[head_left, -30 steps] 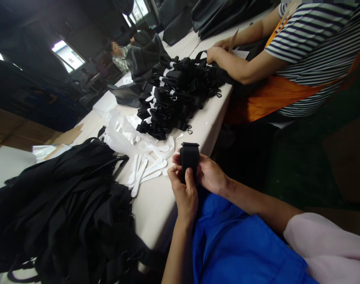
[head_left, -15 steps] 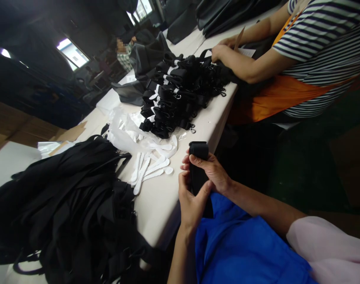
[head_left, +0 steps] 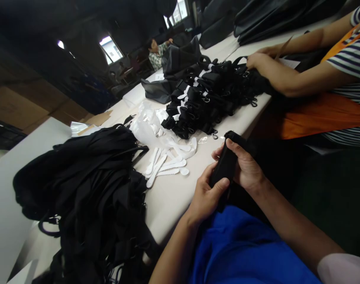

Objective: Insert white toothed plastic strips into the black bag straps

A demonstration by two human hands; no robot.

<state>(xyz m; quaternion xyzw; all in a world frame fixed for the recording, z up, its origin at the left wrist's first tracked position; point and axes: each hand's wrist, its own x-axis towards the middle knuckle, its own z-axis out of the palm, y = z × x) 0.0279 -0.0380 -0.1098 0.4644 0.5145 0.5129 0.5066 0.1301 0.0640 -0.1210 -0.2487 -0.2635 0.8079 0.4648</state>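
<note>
A folded black strap (head_left: pixel 224 167) is held between both hands over the table's near edge, above the blue apron. Around its lower part my left hand (head_left: pixel 206 193) is closed, thumb on top. My right hand (head_left: pixel 247 167) grips the upper end, its thumb lying across the strap. Several white serrated plastic strips (head_left: pixel 165 167) lie on the white table (head_left: pixel 180 197), left of my hands. Beyond them sits a heap of bundled black straps (head_left: pixel 209 98) with white strips round some bundles and metal hooks.
A big pile of loose black straps (head_left: pixel 88 189) covers the table at the left. Crumpled clear plastic (head_left: pixel 146 126) lies behind the white strips. Across the right corner, a person in a striped shirt (head_left: pixel 349 65) handles black material. Cardboard boxes (head_left: pixel 20 106) stand far left.
The view has turned left, so the scene sits further right. The strap in my hands now tilts, and my right hand has shifted along its upper side.
</note>
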